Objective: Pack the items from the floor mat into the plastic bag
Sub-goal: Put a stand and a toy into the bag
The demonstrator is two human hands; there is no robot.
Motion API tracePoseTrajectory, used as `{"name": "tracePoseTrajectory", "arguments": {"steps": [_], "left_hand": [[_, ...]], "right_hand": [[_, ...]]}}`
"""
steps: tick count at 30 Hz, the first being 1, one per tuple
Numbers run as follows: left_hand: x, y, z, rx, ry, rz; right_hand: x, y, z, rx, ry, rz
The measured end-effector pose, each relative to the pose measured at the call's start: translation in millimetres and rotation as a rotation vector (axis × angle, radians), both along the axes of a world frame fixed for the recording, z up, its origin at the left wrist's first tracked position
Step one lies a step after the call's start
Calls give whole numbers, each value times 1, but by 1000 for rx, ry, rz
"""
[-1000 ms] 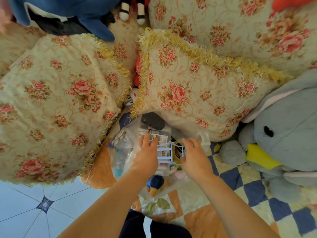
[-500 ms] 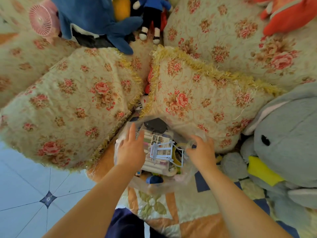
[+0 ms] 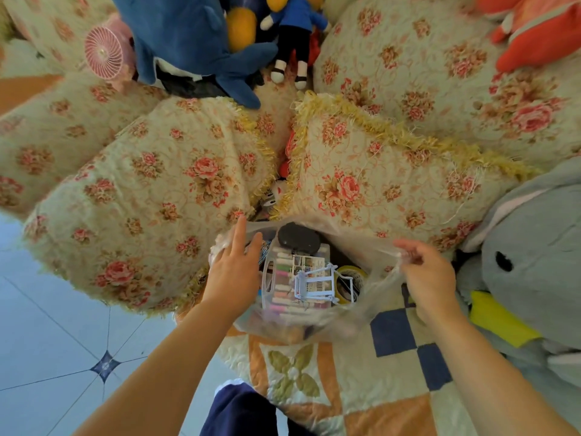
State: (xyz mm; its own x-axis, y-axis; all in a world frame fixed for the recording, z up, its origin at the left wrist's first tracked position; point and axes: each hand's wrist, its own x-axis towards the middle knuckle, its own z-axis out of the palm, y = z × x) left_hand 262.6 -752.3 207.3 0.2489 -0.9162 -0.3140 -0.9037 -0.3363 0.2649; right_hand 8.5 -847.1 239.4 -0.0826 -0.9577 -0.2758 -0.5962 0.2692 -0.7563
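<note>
I see my left hand (image 3: 234, 272) laid straight-fingered on the left rim of the plastic bag (image 3: 372, 247). My right hand (image 3: 430, 278) pinches its right edge. Inside are a clear box (image 3: 284, 278), a black object (image 3: 298, 239) and a yellow tape roll (image 3: 351, 273).

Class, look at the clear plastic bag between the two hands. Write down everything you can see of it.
The plastic bag is thin, clear, crinkled film, its mouth held wide open, facing up. The right hand pinches its right rim; the left hand lies with straight fingers on its left side. Inside show a black round object, a clear box of coloured pieces, a white rack and a yellow tape roll. It sits on the quilted mat by a floral cushion.
</note>
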Motion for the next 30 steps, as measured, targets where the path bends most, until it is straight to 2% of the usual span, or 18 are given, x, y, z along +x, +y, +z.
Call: {"name": "tracePoseTrajectory", "arguments": {"steps": [4, 7, 14, 21, 26, 30], "left_hand": [[7, -1, 9, 8, 27, 55], [5, 5, 5, 40, -17, 15], [-8, 10, 0, 39, -38, -33], [-18, 12, 5, 21, 17, -58], [-39, 22, 14, -4, 20, -85], [-61, 39, 26, -28, 7, -37]], "right_hand": [[2, 11, 7, -19, -53, -12], [4, 16, 3, 12, -52, -40], [3, 14, -5, 56, 45, 87], [5, 19, -4, 28, 112, 158], [4, 39, 7, -146, 215, 238], [2, 65, 16, -303, 275, 423]]}}
